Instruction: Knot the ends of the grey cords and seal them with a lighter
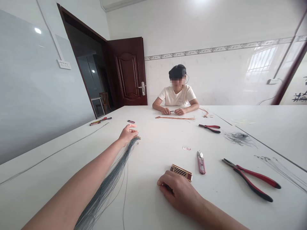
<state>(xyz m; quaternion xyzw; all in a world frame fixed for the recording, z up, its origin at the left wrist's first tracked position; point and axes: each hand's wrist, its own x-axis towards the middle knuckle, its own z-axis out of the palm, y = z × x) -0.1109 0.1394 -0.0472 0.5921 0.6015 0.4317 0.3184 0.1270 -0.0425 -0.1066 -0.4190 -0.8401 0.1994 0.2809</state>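
Note:
My left hand (129, 134) is stretched forward at the near-gold tips of a long bundle of grey-green strands (117, 166). Its thumb and a finger come together there, another finger is raised, and what they pinch is too small to make out. The bundle runs back along my left forearm, with a few loose strands beside it. On the table, my right hand (177, 190) curls its fingers over a dark red and gold patterned case (181, 172), covering part of it. Pink thread snips (201, 163) and red-and-black pliers (249, 179) lie to its right.
Across the white table (153, 153) sits a person (178, 92), hands on the tabletop, behind an orange strand bundle (175, 118). Smaller pliers (209, 127), a grey tangle (237, 138) and loose strands lie right. Small snips (130, 121) and other tools (100, 120) lie far left.

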